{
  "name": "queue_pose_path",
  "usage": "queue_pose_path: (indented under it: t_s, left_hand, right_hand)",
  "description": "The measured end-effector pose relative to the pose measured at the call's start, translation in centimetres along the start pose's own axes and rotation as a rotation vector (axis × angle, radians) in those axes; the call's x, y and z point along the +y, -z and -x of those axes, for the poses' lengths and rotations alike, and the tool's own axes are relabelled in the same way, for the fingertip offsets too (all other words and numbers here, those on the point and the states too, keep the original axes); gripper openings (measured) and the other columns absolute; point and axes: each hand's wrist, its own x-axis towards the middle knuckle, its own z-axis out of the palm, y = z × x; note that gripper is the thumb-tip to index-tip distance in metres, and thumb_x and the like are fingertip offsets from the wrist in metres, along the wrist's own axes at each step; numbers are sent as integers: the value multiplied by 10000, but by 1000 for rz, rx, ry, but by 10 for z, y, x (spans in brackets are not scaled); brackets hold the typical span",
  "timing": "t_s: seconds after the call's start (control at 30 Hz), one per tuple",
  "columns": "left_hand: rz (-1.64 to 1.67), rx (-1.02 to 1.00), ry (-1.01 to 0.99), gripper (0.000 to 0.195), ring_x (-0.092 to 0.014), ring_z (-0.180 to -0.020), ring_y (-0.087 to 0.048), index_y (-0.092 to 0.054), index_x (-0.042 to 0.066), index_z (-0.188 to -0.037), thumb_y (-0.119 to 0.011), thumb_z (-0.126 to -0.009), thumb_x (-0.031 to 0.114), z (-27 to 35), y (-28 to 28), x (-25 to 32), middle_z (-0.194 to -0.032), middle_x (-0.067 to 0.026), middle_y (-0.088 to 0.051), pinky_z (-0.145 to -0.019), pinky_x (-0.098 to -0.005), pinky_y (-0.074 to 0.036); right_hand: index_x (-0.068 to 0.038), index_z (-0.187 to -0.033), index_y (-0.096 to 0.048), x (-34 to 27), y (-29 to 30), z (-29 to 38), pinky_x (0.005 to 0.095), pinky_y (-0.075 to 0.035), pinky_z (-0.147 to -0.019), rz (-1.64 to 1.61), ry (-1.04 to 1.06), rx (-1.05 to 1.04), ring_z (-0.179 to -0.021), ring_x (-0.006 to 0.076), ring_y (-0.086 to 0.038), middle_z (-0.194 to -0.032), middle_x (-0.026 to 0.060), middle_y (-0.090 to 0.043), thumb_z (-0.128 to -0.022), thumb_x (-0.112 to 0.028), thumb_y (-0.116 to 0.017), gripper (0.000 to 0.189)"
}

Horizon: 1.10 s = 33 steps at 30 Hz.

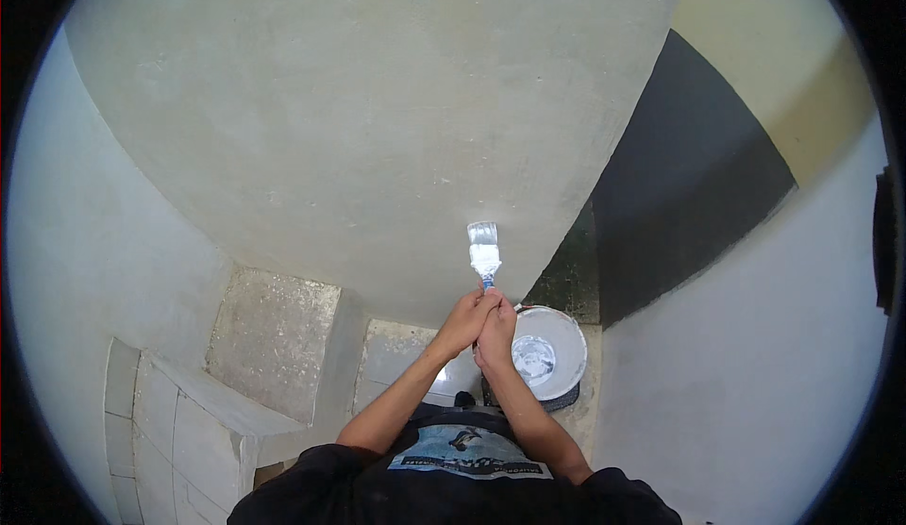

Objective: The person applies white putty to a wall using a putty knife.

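Both my hands are clasped together in front of my chest around the handle of a paintbrush (485, 252). My left hand (463, 321) and my right hand (500, 327) overlap, so most of the handle is hidden. White paint coats the brush's ferrule, and its bristles point away from me, at or close to the grey wall (396, 136); contact cannot be told for certain. Just to the right of my hands stands a white bucket (570, 348) with white paint (533, 359) at its bottom.
A raised, speckled ledge (276, 341) and a tiled block (205, 426) lie to the left. Beyond the wall's right edge is a dark painted band (686, 171) under a yellowish area (750, 51). A pale wall (722, 397) rises on the right. Floor tiles (396, 355) show below.
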Motion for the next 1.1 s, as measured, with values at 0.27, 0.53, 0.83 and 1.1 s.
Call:
queue_pose_path:
  t_s: [0.27, 0.53, 0.83, 1.1]
  left_hand:
    - [-89, -62, -211, 363, -102, -787, -533, -567, -23, -969, -455, -962, 322, -1, -2, 95, -834, -49, -592, -707, -255, -445]
    - [-31, -2, -312, 362, -136, -724, -569, -563, -58, -958, -488, -940, 296, 1, 10, 89, -775, -121, -628, -650, -288, -457]
    - [7, 31, -54, 387, -107, -804, -545, -596, -43, -959, -464, -954, 320, 20, 49, 16, -847, -60, -607, -725, -256, -445]
    - [-56, -38, -222, 393, -98, -797, -537, -581, -37, -952, -447, -966, 332, 7, 72, 100, -838, -49, -595, -708, -246, -441]
  right_hand:
    - [-12, -926, -539, -81, -44, -6, 203, -405, -650, -60, 162, -107, -763, 51, -470, -823, -5, -511, -995, -174, -400, 224]
    - [31, -1201, -517, -68, -57, -4, 199, -418, -699, -111, 169, -119, -800, 55, -488, -910, 1, -531, -1006, -207, -402, 329]
    - [67, -1159, -531, 11, -51, 15, 250, -448, -839, 5, -30, -4, -958, 130, -556, -1052, 96, -589, -1001, -198, -403, 335]
    - [69, -1153, -530, -51, -114, -1, 215, -442, -734, -110, 134, -109, -842, 91, -535, -941, 58, -574, -999, -195, -403, 330]
